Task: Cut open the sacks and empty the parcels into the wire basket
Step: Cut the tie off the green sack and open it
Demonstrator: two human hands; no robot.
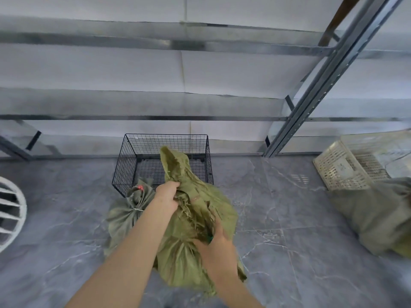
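Note:
I hold a green woven sack [195,203] up in front of the black wire basket [129,161] on the floor. My left hand [166,194] grips the sack's bunched upper part, near its frayed cut edge. My right hand [216,247] grips the lower bunched part, with something small and green showing at its thumb. One corner of the sack sticks up over the basket. A second green sack [126,210], tied at its neck with a red tag, lies on the floor to the left, against the basket's front. I see no parcels in the basket.
Metal shelving [311,94] lined with white boards runs behind the basket. A cream plastic crate [347,167] sits at the right, with another green sack [378,214] in front of it. A white round fan grille [11,210] is at the left edge. The floor is grey marble tile.

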